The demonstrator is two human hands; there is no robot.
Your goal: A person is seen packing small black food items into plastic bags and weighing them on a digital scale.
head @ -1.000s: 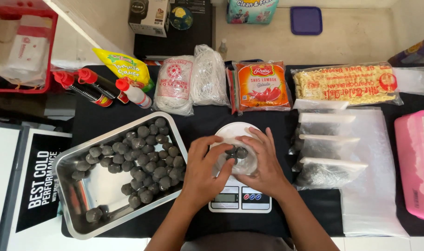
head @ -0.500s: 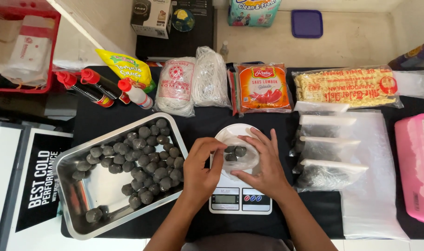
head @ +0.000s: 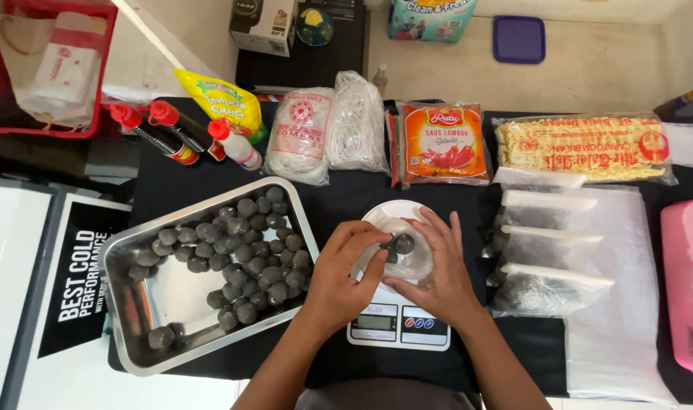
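Head view: left hand covers part of the clear bag.

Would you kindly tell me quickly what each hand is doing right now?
Left hand: fingers pinched on the clear plastic bag atop the kitchen scale.
Right hand: fingers spread, holding the same bag, which contains dark balls.

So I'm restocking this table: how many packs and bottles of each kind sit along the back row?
Red-capped bottles: 3
Yellow sauce pouch: 1
White noodle bundles: 2
Orange sauce pack: 1
Yellow noodle pack: 1
Total: 8
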